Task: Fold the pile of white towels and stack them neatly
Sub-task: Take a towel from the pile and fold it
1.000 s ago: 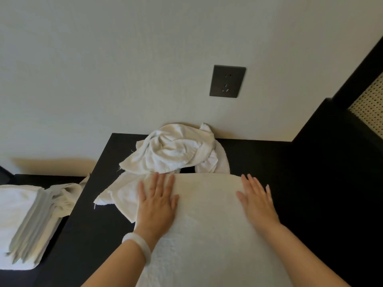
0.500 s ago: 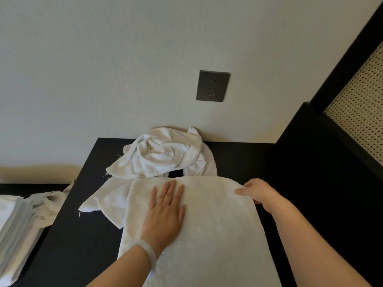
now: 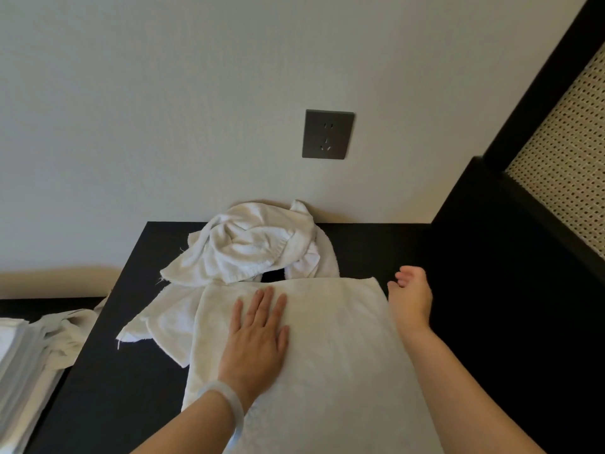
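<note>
Your right hand (image 3: 411,299) has come off the flat white terry towel (image 3: 343,348). A second ago it lay palm-down near the far edge; now it sits just beside the towel's right edge, close to the far right corner, with its fingers (image 3: 406,276) loosely curled and no cloth visibly held. That corner lies flat on the black bench (image 3: 114,388).

Your left hand (image 3: 258,335) has stayed pressed flat on the towel with straight fingers, and has shifted a little towards the middle.

The towel is spread in front of you. Its far edge touches the crumpled heap of unfolded white towels (image 3: 255,247) against the wall, and its left side overlaps one of them. The stack of folded white towels (image 3: 19,365) waits on the lower surface to your left.

The smoothing looks finished, and you seem set up for the next fold. Your left hand anchors the cloth while your right is placed to take the right edge and carry it across. Get a real hold of both layers at that corner first, or the fold may drag crooked.
</note>
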